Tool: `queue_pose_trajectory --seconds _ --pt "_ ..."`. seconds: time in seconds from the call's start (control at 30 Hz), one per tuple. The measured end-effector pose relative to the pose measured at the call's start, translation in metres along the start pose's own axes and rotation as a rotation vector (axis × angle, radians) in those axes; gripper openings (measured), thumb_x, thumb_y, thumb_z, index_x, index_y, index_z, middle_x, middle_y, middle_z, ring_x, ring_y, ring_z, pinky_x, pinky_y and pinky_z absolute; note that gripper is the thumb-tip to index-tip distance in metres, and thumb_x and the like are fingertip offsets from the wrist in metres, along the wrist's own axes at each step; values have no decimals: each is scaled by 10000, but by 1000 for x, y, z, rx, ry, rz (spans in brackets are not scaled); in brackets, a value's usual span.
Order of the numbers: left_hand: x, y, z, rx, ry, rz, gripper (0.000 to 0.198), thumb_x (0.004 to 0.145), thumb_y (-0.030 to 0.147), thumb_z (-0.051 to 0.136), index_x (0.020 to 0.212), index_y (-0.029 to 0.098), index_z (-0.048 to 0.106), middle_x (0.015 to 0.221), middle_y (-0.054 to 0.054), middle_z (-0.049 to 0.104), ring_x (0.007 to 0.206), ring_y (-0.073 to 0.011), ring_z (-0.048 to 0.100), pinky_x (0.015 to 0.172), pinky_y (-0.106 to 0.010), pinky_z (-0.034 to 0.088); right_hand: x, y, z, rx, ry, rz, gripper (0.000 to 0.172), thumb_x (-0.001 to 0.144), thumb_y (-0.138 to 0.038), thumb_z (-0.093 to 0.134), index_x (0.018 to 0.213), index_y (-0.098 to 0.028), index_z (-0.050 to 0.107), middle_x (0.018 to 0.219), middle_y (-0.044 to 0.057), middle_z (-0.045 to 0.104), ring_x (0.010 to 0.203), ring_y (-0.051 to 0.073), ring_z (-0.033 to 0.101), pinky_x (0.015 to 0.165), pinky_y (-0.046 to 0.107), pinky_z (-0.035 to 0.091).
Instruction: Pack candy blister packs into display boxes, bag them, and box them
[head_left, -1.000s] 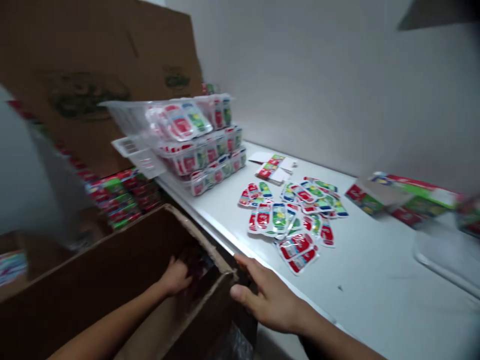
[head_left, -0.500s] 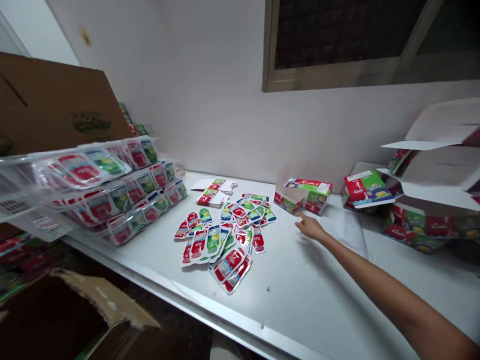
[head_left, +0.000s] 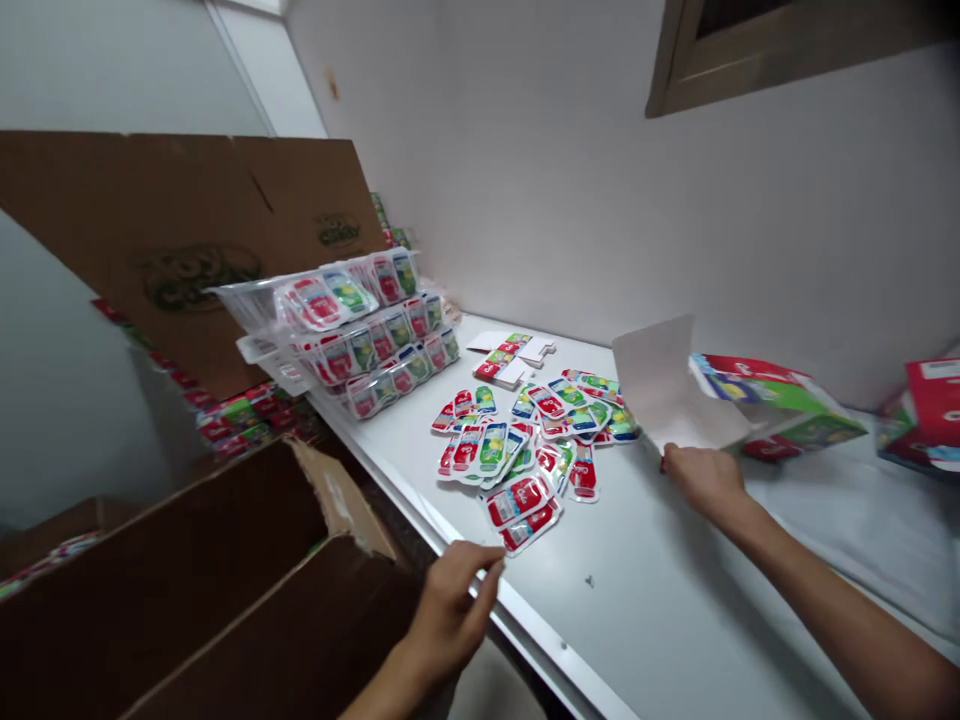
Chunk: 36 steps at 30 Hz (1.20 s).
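My right hand (head_left: pixel 705 480) grips the near bottom edge of a printed cardboard box (head_left: pixel 780 385), red and green with its white inside showing. The box is open, with a white flap standing up at its left. My left hand (head_left: pixel 461 600) hovers by the table's front edge, its thumb and fingers slightly apart with nothing between them. Just beyond it lies a loose pile of flat red, green and white blister packets (head_left: pixel 525 450). Behind the pile rests a stack of flattened printed cartons (head_left: pixel 510 360).
Clear plastic trays (head_left: pixel 360 340) of similar packets are stacked at the table's left end. A large brown carton (head_left: pixel 225 560) stands open at the front left, with a brown cardboard panel (head_left: pixel 247 220) behind. Another printed box (head_left: pixel 930 410) sits at the right edge.
The view has swung right-to-left, so things appear further right. My right hand now grips the box, which is tilted and drawn nearer. My left hand has come into view.
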<state>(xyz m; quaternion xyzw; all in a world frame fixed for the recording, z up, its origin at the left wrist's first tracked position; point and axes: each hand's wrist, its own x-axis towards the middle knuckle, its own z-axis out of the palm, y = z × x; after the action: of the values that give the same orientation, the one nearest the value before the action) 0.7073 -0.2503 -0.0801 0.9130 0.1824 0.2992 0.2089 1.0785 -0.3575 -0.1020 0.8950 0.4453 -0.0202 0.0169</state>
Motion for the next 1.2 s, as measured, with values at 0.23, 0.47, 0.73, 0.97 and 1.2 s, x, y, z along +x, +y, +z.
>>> queue_pose_trajectory --seconds 0.23,0.47,0.73,0.97,1.2 --pt "48 -40 78 195 16 -146 394 864 263 500 1241 176 568 1305 -151 567 1235 -291 497 1035 -481 399 -69 -38 -9 -43 -122 -69 247 848 -108 479 847 -142 724 876 178 740 842 327 703 626 353 461" --pt "81 -98 64 413 -308 -394 772 755 235 564 1444 17 294 1525 -264 232 1428 -404 169 1132 -568 166 -83 -48 -9 -49 -170 -31 201 848 -148 520 859 -115 718 869 185 739 852 325 703 634 348 469" --pt "65 -106 59 239 9 -305 460 815 65 441 1247 141 577 1305 -124 595 1259 -258 493 1115 -427 304 -131 -85 -13 398 97 -79 419 956 -493 336 1153 -245 610 837 61 727 791 268 692 663 368 491" --pt "55 -45 43 -176 381 -363 351 968 363 373 1126 155 607 1012 -87 707 931 -205 658 832 -326 526 -128 -101 22 817 196 -126 671 855 -576 515 1385 -178 409 1319 143 545 1161 289 551 985 466 433" --pt "20 9 95 -1173 153 -497 471 874 489 552 1210 159 567 1102 -108 691 1015 -251 648 885 -390 519 -133 -80 9 1404 -230 -250 552 856 -546 542 1235 -146 525 1216 139 633 1096 271 607 952 427 473"
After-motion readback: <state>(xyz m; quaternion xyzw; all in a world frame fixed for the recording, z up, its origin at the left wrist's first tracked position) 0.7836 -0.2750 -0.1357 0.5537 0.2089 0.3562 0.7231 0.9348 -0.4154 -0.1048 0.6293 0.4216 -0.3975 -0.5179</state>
